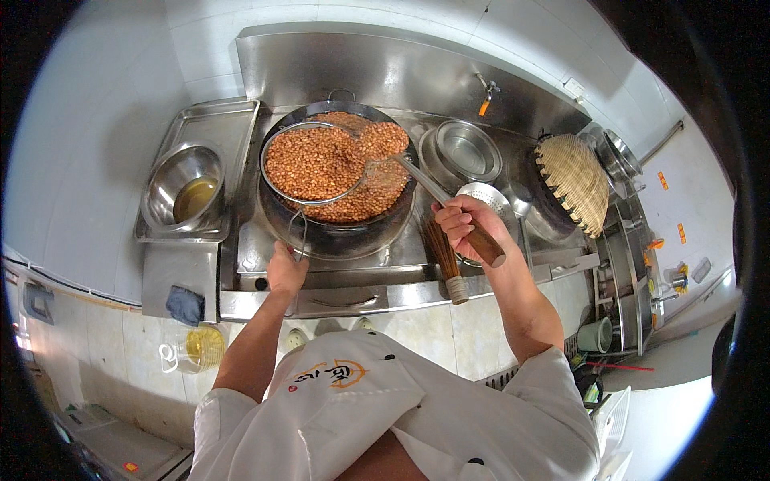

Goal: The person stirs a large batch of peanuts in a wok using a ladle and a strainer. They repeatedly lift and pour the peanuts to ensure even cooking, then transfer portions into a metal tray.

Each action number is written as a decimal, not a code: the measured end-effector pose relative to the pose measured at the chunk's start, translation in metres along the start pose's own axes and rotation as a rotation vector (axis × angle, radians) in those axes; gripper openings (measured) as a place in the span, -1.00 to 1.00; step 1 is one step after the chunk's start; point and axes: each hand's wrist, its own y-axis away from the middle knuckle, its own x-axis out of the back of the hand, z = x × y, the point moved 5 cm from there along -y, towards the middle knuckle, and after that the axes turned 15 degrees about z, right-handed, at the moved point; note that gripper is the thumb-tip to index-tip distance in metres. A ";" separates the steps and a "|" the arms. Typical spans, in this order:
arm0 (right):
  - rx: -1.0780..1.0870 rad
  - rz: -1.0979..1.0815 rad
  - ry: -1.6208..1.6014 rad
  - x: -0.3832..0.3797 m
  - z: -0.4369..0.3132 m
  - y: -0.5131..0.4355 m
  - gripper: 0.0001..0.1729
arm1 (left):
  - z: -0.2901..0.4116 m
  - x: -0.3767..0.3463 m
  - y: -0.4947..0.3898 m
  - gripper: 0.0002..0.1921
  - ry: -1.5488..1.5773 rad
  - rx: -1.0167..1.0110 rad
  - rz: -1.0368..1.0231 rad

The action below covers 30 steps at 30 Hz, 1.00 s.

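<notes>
A large black wok [400, 207] sits on the steel range, full of reddish-brown peanuts in liquid. Over its left part lies a round wire strainer [314, 201] heaped with peanuts [313, 162]. My left hand [286, 268] grips the strainer's looped wire handle near the front of the range. My right hand [472, 225] is closed around the wooden-ended handle of a long metal ladle [427, 180]. The ladle's head is over the wok's right part, loaded with peanuts, beside the strainer's rim. Below my right hand lies a bamboo wok brush [445, 258].
At left, a steel bowl [183, 186] with yellowish liquid stands on a tray [240, 120]. Right of the wok are nested steel basins [469, 150], a perforated skimmer [486, 195] and a woven basket [574, 183]. A tap [488, 90] projects from the backsplash. A plastic oil jug [195, 349] stands on the floor.
</notes>
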 end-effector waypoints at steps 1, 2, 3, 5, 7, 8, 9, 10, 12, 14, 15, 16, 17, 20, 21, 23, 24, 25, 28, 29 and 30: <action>0.010 0.020 0.040 -0.003 0.002 0.000 -0.81 | 0.000 0.001 0.000 -0.56 -0.010 -0.016 0.001; 0.015 0.032 0.076 -0.008 0.005 0.000 -0.82 | 0.000 0.001 0.001 -0.56 -0.015 -0.021 -0.008; 0.013 0.036 0.108 -0.012 0.009 -0.001 -0.84 | -0.001 0.002 0.002 -0.56 -0.024 -0.023 -0.007; 0.113 0.102 0.304 -0.018 0.015 -0.004 -0.82 | 0.000 0.001 0.002 -0.55 -0.030 -0.014 -0.016; 0.248 0.170 0.519 -0.023 0.023 -0.008 -0.84 | 0.001 0.002 0.001 -0.54 -0.041 -0.007 -0.013; 0.337 0.210 0.640 -0.024 0.027 -0.010 -0.85 | 0.001 0.002 0.002 -0.53 -0.047 -0.005 -0.011; 0.432 0.224 0.764 -0.026 0.031 -0.011 -0.82 | 0.002 0.002 0.002 -0.53 -0.052 -0.004 -0.008; 0.460 0.268 0.780 -0.026 0.035 -0.013 -0.84 | 0.002 0.002 0.002 -0.53 -0.041 -0.004 -0.010; 0.549 0.257 0.973 -0.027 0.038 -0.017 -0.84 | 0.004 0.003 0.002 -0.53 -0.021 -0.004 -0.017; 0.651 0.283 1.136 -0.021 0.034 -0.020 -0.76 | 0.005 0.003 0.003 -0.53 -0.046 -0.003 -0.017; 0.725 0.317 1.212 -0.016 0.028 -0.022 -0.74 | 0.005 0.003 0.003 -0.53 -0.059 -0.003 -0.019; 0.799 0.351 1.286 -0.010 0.021 -0.024 -0.72 | 0.005 0.003 0.003 -0.53 -0.058 0.008 -0.030; 0.873 0.389 1.360 -0.002 0.013 -0.026 -0.69 | 0.005 0.003 0.003 -0.54 -0.056 0.017 -0.043; 0.981 0.670 1.637 0.029 -0.014 -0.043 -0.64 | 0.005 0.003 0.002 -0.54 -0.047 0.010 -0.043; 0.994 0.749 1.690 0.040 -0.021 -0.048 -0.63 | 0.005 0.002 0.002 -0.55 -0.052 0.014 -0.029; 1.144 0.816 1.887 0.055 -0.020 -0.058 -0.62 | 0.005 0.002 0.002 -0.56 -0.063 -0.012 -0.011; 1.134 0.835 1.871 0.064 -0.019 -0.061 -0.61 | 0.005 0.002 0.002 -0.56 -0.064 -0.014 -0.010; 1.098 0.878 1.855 0.073 -0.018 -0.064 -0.60 | 0.005 0.002 0.001 -0.56 -0.071 -0.010 -0.004; 0.830 0.769 1.632 0.092 -0.006 -0.077 -0.64 | 0.004 0.003 0.002 -0.57 -0.057 -0.007 0.000; 0.723 0.753 1.515 0.096 -0.001 -0.078 -0.65 | 0.005 0.003 0.002 -0.57 -0.053 -0.019 -0.001; 0.758 0.666 1.494 0.091 0.002 -0.081 -0.72 | 0.006 0.003 0.002 -0.57 -0.053 -0.025 0.001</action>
